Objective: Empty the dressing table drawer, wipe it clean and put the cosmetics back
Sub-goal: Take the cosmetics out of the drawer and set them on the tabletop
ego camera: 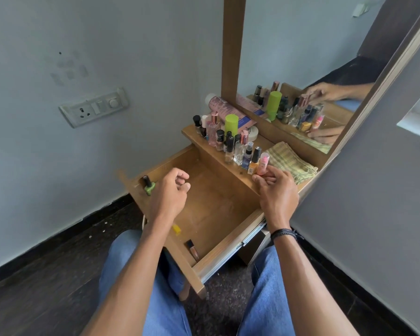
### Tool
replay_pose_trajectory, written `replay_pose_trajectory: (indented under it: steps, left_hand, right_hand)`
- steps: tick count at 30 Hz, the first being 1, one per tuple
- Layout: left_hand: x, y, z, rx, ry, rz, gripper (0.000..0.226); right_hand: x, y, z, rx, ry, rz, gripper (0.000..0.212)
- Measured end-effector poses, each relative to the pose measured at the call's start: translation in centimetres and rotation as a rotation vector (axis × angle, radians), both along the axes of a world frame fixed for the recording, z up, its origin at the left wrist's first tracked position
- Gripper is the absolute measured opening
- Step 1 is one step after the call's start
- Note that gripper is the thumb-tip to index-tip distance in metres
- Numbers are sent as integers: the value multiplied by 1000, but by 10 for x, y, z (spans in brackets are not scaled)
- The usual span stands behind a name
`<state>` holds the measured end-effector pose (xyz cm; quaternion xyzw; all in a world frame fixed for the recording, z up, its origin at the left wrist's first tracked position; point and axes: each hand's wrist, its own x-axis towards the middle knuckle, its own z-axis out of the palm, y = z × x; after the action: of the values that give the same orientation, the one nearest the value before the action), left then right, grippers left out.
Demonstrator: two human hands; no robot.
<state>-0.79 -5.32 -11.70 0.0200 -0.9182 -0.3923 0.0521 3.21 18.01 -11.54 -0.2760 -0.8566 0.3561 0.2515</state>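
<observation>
The wooden drawer [228,247] of the dressing table stands pulled open below me. Inside it lie a green nail polish bottle [149,186] at the far left, a small yellow item [176,229] and a brown lip gloss tube [192,249] near the front. My left hand [171,194] hovers over the drawer's left part with fingers loosely curled, holding nothing. My right hand [275,187] pinches a small pink bottle [262,163] at the right end of the shelf [197,139]. Several cosmetics bottles [228,139] stand in a row along that shelf.
A folded yellow-green checked cloth [290,163] lies on the shelf to the right of the bottles. A mirror [301,69] rises behind the shelf. A switchboard [94,107] is on the wall at left. My knees in blue jeans sit under the drawer.
</observation>
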Motion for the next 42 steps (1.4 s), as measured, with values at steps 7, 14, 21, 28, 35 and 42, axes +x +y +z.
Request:
replay_pose_trajectory:
  steps: [7, 14, 21, 28, 35, 42]
  left_hand:
    - [33, -17, -21, -458, -71, -235, 14]
    - [35, -7, -19, -844, -203, -245, 32]
    - [35, 3, -17, -1132, -381, -310, 31]
    - [35, 2, -15, -1115, -362, -296, 29]
    - [34, 1, -13, -966, -326, -224, 31]
    - [34, -6, -10, -521, -163, -164, 28]
  right_hand:
    - [31, -23, -9, -81, 412, 15, 29]
    - [40, -86, -25, 229, -161, 653, 14]
    - [40, -123, -35, 522, -693, 922, 21]
    - [44, -127, -31, 498, -716, 937, 23]
    - [49, -122, -31, 305, -518, 759, 23]
    - [48, -74, 13, -424, -21, 450, 20]
